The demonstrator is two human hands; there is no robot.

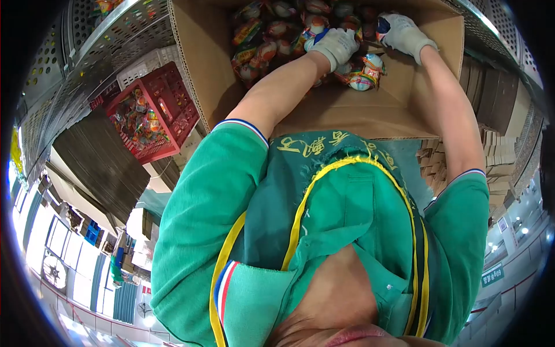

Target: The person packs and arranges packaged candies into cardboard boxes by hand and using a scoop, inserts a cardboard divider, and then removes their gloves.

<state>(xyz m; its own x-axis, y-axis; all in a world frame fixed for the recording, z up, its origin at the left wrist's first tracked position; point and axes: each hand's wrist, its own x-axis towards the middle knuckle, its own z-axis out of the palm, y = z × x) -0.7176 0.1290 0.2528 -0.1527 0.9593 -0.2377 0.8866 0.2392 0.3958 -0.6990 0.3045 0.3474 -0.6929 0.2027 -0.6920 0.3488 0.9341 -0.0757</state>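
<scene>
Two gloved hands reach into a carton [358, 118]. Left grip [337, 46]: on wrapped items [365, 78]. Right grip [402, 34]: beside them. Closure of each: cannot tell. Nearer the body, apron [263, 237] carries yellow Chinese lettering; distant sign [492, 275] reads "60g".

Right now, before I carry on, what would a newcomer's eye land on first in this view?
Probably the bright green sleeves filling the middle, leading up to the white-gloved left hand and right hand inside a cardboard box. Next, the colourful wrapped packets in that box, at the top of the picture. Then the red crate holding more packets, left of the box.
</scene>
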